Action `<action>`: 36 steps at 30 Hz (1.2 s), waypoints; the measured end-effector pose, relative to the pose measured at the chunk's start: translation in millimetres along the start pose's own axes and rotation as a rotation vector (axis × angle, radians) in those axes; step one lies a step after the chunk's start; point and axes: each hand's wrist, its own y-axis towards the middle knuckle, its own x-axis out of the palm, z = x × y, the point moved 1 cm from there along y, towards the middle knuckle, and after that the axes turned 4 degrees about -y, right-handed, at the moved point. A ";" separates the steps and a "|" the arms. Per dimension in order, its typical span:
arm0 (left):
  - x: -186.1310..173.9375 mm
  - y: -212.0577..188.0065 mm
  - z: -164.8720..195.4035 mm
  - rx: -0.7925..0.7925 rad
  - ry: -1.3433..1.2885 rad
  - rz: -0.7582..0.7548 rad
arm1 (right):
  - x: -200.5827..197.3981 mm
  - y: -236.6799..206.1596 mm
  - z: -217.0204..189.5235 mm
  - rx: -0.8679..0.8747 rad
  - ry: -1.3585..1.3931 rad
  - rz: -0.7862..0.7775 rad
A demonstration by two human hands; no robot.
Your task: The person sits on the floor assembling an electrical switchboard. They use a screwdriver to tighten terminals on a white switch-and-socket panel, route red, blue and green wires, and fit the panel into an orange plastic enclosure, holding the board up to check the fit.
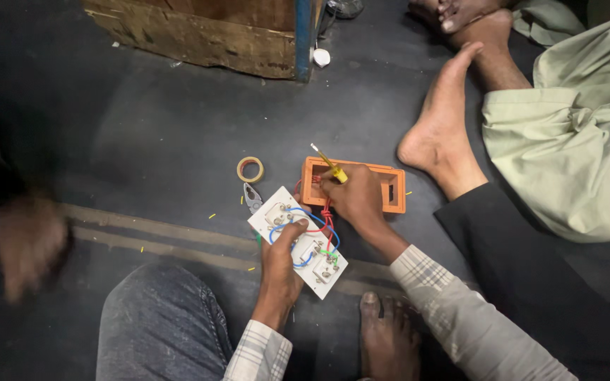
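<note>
Two hands work over a dark floor (164,134), which fills most of the view and carries a pale stripe running across it under the work. At the top stands a worn wooden crate (206,32) with a blue edge. On the right sits another person in pale green trousers (573,141), one bare foot (439,134) resting on the floor near the work. At the far left a blurred hand of someone else (26,243) hangs at the edge of the view. The person's own jeans-clad knee (160,321) shows at the bottom, with a bare foot (386,339) beside it.

An orange plastic back box (383,185) lies on the floor, open side up. Just in front of it, tilted and back side up, lies a white switch plate (315,257), strung with blue, red and green wires (327,219).

The left hand (280,264) presses down on the plate, fingers curled, thumb reaching toward the blue wire. The right hand (354,197) is closed around a yellow-handled screwdriver (330,166), whose shaft points up and away, and rests over the near edge of the orange box by the red wires.

Grey pliers (252,199) lie touching the plate's far corner, and a small roll of tape (250,169) sits just beyond them.
</note>
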 end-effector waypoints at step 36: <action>6.1 -6.7 -9.5 0.011 -0.010 -0.012 | -24.7 7.2 -0.3 0.224 0.123 -0.167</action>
